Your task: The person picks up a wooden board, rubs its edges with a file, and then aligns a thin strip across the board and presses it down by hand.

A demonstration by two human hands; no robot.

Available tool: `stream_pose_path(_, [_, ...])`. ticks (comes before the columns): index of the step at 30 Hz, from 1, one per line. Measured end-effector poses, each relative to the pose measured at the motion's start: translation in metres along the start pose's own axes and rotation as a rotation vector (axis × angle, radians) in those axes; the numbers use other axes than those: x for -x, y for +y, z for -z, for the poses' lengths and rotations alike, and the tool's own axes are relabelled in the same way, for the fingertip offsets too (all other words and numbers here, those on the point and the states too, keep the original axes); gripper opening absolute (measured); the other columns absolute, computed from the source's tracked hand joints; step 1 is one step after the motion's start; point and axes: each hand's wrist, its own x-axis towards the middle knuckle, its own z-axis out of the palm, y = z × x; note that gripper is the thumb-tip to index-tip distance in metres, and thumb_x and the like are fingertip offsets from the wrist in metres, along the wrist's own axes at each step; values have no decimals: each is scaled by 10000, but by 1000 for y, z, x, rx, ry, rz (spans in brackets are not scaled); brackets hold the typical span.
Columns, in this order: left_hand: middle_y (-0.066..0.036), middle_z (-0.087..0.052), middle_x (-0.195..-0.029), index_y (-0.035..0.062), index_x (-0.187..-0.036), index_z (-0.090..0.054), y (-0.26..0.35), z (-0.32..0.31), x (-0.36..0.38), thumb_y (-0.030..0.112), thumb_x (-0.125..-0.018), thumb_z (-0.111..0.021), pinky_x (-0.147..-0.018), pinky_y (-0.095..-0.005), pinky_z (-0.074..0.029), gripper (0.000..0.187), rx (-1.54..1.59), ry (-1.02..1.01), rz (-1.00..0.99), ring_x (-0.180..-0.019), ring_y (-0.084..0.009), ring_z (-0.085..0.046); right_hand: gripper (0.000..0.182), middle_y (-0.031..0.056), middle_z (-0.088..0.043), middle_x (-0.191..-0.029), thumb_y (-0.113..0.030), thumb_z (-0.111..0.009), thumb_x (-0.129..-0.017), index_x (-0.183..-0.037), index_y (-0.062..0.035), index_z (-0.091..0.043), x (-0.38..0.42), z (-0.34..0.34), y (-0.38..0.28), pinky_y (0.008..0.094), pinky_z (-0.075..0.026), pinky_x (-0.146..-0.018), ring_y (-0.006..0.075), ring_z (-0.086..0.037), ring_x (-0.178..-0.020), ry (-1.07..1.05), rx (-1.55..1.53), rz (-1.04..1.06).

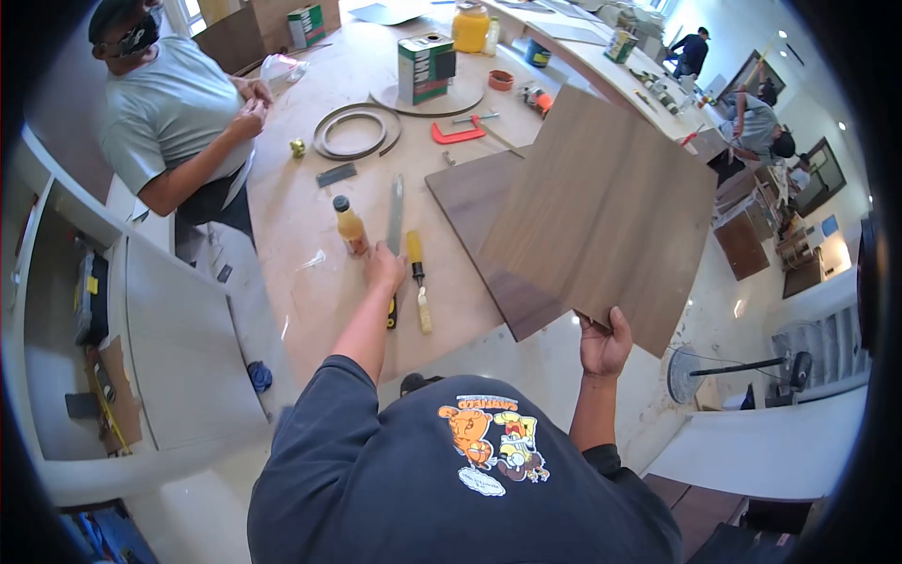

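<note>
The room is a bright workshop with a pale glossy floor [752, 310], and a long tan worktable [301, 235] runs from the near centre to the far right. A white cabinet [178, 348] stands open at the left. A co-worker [174, 113] in a grey shirt stands at the table's far left edge, hands together. Far right, more people bend over work among brown panels.

The right hand [603, 343] grips the near edge of a dark wood-grain sheet [601, 216], fingers closed around it, holding it tilted up above the table's right side. A second sheet [479, 226] of the same grain lies flat on the table just beneath and behind it.

The left hand [383, 268] rests on the tabletop at the near end of a long file [395, 216]; whether it is clasping the tool cannot be told. Just right of it lies a yellow-handled chisel [418, 282], and just left stands a small amber bottle [350, 227].

Farther off, a green can [425, 68] stands on a round disc [451, 99], with a coil of edging [355, 130] to its left and a red clamp [458, 132] near it. A yellow jug [470, 28] stands at the far end. A fan [742, 368] stands on the floor near right.
</note>
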Motion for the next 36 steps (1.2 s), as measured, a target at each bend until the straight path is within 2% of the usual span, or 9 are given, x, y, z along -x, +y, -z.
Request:
stream_pose_path(5, [-230, -617, -1136, -5, -1089, -611, 2, -13, -28, 227, -854, -601, -861, -463, -514, 330, 7, -164, 107, -1023, -359, -625, 398, 194, -562, -1276, -149, -493, -907, -1237, 74, -509, 7, 5, -1, 552, -378, -1050, 345, -538, -1188, 19, -18, -29])
stream_pose_path(9, [-246, -662, -959, -63, -942, -619, -10, -29, -38, 221, -776, -635, -778, -454, -526, 330, -13, 32, 53, -892, -352, -666, 355, 184, -589, -1233, -146, -498, -915, -1197, 67, -535, 3, 2, 1, 540, -396, -1040, 340, -557, -1161, 77, 20, 2])
stream_pose_path(12, [-212, -656, -868, -52, -919, -607, 10, 32, 9, 225, -778, -630, -681, -401, -516, 312, 449, -220, 216, -766, -303, -654, 332, 190, -599, -1206, -142, -498, -922, -1183, 59, -543, 2, -14, 5, 525, -432, -1010, 337, -565, -1148, 129, 14, 29])
stream_pose_path(14, [-88, -594, -755, -43, -968, -581, -36, 6, 30, 164, -807, -619, -523, -304, -451, 265, 471, 87, -50, -638, -132, -561, 321, 195, -603, -1192, -136, -501, -924, -1179, 55, -545, -2, -22, 7, 518, -451, -993, 334, -573, -1133, 141, -5, 46])
stream_pose_path(18, [-179, -640, -1050, -81, -1213, -523, 15, 92, 134, 107, -856, -598, -734, -366, -504, 411, 756, -127, -64, -825, -241, -636, 400, 165, -559, -1241, -103, -522, -907, -1279, 24, -446, -11, -21, 16, 529, -461, -982, 326, -563, -1135, 127, -45, 36])
stream_pose_path(22, [-259, -563, -1245, -38, -1393, -388, 59, 109, 169, 79, -878, -591, -939, -377, -446, 565, 639, -9, -630, -1151, -331, -571, 413, 155, -548, -1250, -119, -528, -921, -1301, 6, -428, -25, -49, 32, 521, -454, -991, 323, -549, -1151, 115, -60, 52])
stream_pose_path(28, [-181, -601, -930, 78, -1378, -464, 84, 118, 191, 118, -874, -624, -682, -389, -511, 530, 471, -219, -779, -785, -343, -627, 417, 166, -556, -1258, -185, -510, -951, -1303, 25, -437, -38, -73, 44, 517, -426, -1024, 325, -541, -1169, 24, -51, 78])
stream_pose_path(29, [-141, -559, -830, 94, -1368, -480, 84, 112, 191, 117, -873, -625, -580, -394, -488, 517, 513, -125, -861, -651, -309, -589, 420, 164, -554, -1267, -191, -511, -952, -1307, 21, -437, -38, -72, 46, 512, -424, -1029, 320, -542, -1169, 7, -55, 69])
stream_pose_path(36, [-124, -555, -833, 121, -1367, -489, 91, 113, 193, 130, -890, -603, -586, -398, -488, 490, 416, -131, -802, -659, -298, -591, 401, 150, -562, -1265, -174, -513, -947, -1300, 7, -454, -31, -78, 51, 484, -444, -1005, 304, -554, -1162, -26, -78, 67])
